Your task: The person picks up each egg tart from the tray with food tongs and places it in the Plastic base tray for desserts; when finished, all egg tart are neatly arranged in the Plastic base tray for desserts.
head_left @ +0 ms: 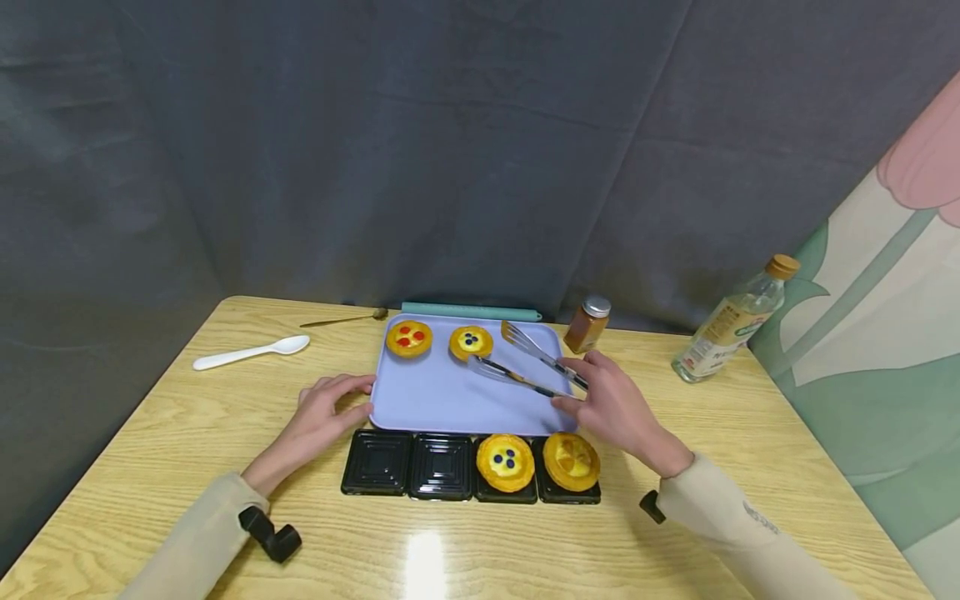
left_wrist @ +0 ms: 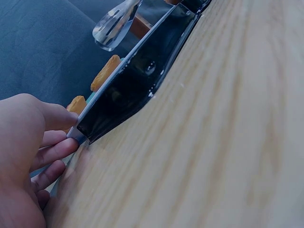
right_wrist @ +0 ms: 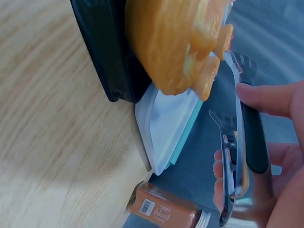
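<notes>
My left hand point(head_left: 322, 417) pinches the left rim of the lilac tray point(head_left: 450, 400) between thumb and fingers. My right hand point(head_left: 618, 404) grips metal tongs point(right_wrist: 254, 137) with dark handle grips, their arms spread apart. The tong ends hang over the tray, beside a blueberry-topped egg tart point(head_left: 471, 342); contact is unclear. Left of that tart lies another with red toppings point(head_left: 408, 338). Along the tray's front edge stand several black square holders point(head_left: 377, 462). The two right ones carry a blueberry-topped tart point(head_left: 506, 463) and a plain golden-brown tart point(head_left: 572, 462).
Behind the tray lies a teal bar point(head_left: 471, 312). A brown-filled jar point(head_left: 587, 324) stands to its right, and an oil bottle point(head_left: 731, 325) farther right. On the left are a white spoon point(head_left: 251, 353) and a thin dark-headed utensil point(head_left: 345, 318). A grey curtain point(head_left: 375, 150) hangs behind.
</notes>
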`<control>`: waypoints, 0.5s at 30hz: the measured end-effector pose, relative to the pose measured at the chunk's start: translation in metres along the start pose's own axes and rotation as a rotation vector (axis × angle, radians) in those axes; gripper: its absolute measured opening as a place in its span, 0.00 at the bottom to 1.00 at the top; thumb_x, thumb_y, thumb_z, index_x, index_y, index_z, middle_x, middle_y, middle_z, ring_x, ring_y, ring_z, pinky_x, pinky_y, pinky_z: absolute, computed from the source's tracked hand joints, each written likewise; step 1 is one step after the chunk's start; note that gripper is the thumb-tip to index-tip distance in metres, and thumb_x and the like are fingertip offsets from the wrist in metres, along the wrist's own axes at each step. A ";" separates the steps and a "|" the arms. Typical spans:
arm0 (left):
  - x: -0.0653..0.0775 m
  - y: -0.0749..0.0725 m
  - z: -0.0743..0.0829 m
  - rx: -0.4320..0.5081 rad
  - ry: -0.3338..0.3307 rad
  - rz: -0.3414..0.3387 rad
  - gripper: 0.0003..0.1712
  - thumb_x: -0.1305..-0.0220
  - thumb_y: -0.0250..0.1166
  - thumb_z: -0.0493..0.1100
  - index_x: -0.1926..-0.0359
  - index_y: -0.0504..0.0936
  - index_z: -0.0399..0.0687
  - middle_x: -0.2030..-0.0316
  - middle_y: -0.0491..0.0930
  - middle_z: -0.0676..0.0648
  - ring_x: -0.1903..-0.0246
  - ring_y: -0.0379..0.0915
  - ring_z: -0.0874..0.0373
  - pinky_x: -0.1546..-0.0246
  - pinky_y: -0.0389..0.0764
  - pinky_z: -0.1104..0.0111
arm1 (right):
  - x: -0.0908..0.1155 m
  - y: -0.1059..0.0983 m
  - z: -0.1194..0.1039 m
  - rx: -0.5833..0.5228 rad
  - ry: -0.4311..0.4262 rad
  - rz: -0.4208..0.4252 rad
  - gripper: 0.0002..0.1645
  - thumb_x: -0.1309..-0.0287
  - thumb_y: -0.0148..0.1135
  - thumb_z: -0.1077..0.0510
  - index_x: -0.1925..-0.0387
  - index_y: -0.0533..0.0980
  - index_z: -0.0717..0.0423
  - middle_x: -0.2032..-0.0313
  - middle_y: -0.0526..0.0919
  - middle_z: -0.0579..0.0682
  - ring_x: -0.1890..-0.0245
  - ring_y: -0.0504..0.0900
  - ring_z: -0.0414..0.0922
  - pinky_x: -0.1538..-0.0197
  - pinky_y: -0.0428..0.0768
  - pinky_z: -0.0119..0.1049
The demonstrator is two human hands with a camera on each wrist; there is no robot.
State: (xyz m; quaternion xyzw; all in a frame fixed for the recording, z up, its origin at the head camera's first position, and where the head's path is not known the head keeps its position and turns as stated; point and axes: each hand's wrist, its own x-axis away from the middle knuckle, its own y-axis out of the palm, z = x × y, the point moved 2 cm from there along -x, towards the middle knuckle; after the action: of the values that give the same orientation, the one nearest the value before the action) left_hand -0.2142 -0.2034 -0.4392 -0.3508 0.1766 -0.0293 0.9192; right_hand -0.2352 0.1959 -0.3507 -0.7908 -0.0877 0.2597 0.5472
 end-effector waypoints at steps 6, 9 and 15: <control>0.000 0.000 0.001 0.009 -0.003 -0.003 0.25 0.35 0.69 0.41 0.38 0.80 0.39 0.52 0.83 0.47 0.44 0.70 0.43 0.51 0.55 0.52 | -0.009 0.004 0.003 0.014 0.017 -0.013 0.32 0.52 0.79 0.54 0.45 0.82 0.65 0.70 0.71 0.53 0.73 0.65 0.45 0.70 0.64 0.38; 0.000 0.000 0.000 0.011 -0.009 -0.006 0.25 0.34 0.69 0.41 0.38 0.80 0.40 0.52 0.83 0.48 0.44 0.70 0.44 0.51 0.55 0.52 | -0.013 0.007 0.003 0.015 0.027 -0.020 0.32 0.52 0.79 0.53 0.46 0.82 0.64 0.69 0.72 0.54 0.72 0.67 0.46 0.69 0.65 0.39; 0.000 0.000 -0.001 0.009 -0.006 -0.004 0.25 0.34 0.69 0.42 0.38 0.80 0.40 0.52 0.83 0.48 0.45 0.70 0.44 0.51 0.55 0.53 | -0.019 0.012 0.002 0.030 0.010 -0.029 0.32 0.52 0.80 0.53 0.46 0.82 0.64 0.70 0.71 0.52 0.71 0.67 0.47 0.68 0.66 0.41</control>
State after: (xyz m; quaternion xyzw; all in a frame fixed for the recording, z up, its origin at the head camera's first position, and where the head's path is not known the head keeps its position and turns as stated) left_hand -0.2144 -0.2041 -0.4401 -0.3472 0.1731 -0.0311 0.9212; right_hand -0.2544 0.1843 -0.3562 -0.7826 -0.0927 0.2489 0.5631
